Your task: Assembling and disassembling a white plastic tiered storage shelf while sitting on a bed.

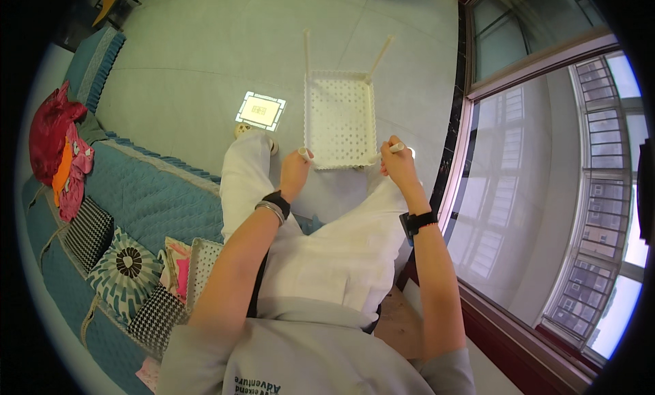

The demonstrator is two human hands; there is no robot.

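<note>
A white plastic rack tier (340, 115), a shallow rectangular tray with a hole-dotted base and scalloped rim, is in front of my knees. From its far corners rise two slim white poles (307, 50). My left hand (295, 171) is closed around a short white tube at the near left corner. At the near right corner my right hand (401, 164) grips another white tube, its round end showing above the fingers. Whether these tubes are fixed into the tray's corners is hidden by my hands.
A blue quilted sofa (157, 190) runs along my left, with patterned cushions (126, 269), red and pink clothes (60, 139) and another white perforated tray (200, 269). A bright light patch (261, 111) lies on the grey tiled floor (205, 47). Glass sliding doors (505, 183) stand on the right.
</note>
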